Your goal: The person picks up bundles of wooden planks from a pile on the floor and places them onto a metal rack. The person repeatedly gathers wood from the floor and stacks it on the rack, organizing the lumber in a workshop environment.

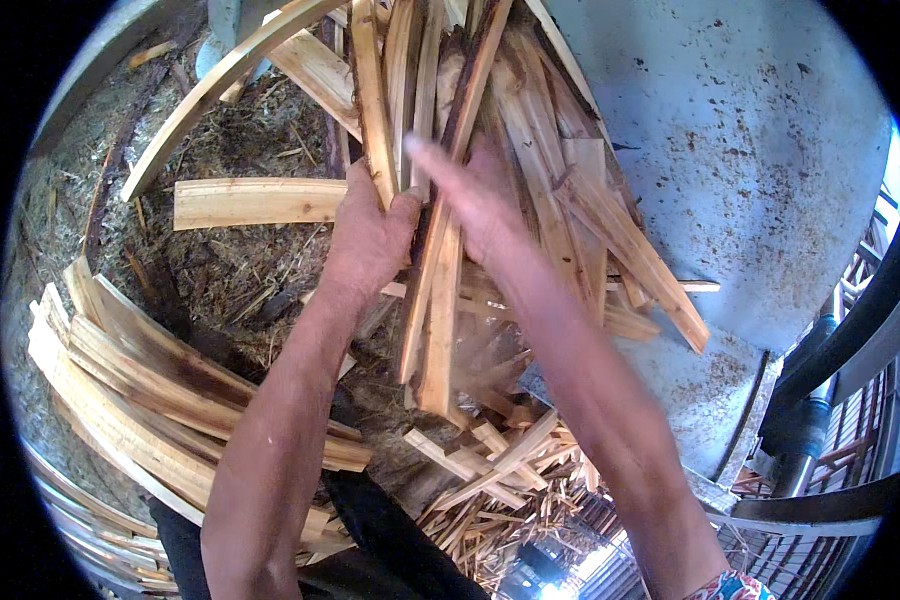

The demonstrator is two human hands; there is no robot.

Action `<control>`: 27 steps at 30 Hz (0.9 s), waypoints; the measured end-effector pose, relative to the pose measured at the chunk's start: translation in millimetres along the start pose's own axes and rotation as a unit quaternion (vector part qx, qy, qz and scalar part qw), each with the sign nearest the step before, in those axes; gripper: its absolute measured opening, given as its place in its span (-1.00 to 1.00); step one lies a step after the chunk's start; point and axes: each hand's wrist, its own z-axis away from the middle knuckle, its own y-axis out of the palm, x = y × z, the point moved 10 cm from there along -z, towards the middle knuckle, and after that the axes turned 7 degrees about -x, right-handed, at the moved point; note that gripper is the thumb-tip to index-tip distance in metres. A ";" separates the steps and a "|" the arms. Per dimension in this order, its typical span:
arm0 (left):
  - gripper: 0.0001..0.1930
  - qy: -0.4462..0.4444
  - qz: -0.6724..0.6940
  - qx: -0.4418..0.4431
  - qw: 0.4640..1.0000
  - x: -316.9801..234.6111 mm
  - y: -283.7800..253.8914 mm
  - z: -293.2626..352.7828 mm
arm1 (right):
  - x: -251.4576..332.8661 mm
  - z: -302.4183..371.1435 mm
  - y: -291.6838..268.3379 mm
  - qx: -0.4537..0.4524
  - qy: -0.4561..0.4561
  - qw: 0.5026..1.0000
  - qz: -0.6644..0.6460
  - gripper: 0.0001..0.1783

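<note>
My left hand (368, 235) is closed round a narrow wooden slat (372, 95) that points away from me, its thumb along the near end. Just right of it, my right hand (480, 205) is blurred by motion. Its thumb lies across a long bark-edged wooden strip (478, 80), and the other fingers are partly hidden behind the wood. The strip slants down between my forearms beside another pale strip (438, 340). More slats (530, 100) fan out beyond and right of my hands. A short flat board (255, 203) sticks out to the left of my left hand.
A curved stack of slats (160, 370) lies at lower left. Rust-spotted pale metal sheet (730, 130) rises on the right, with a loose board (635, 260) against it. Bark debris (240, 260) covers the ground at left. Scattered offcuts (500, 465) lie below my hands.
</note>
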 end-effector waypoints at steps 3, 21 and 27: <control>-0.61 0.090 -0.056 -0.032 0.994 -25.4 -9.9 22.8 | 11.1 18.0 18.5 0.068 -0.034 0.996 -0.056 -0.05; -0.54 0.064 -0.176 -0.012 0.982 16.8 28.0 210.2 | -92.8 157.3 -28.1 0.074 0.099 0.990 0.063 -0.23; -0.53 -0.036 -0.158 0.302 0.939 40.9 106.4 351.4 | -122.3 272.4 -120.6 0.128 0.046 0.971 0.196 0.02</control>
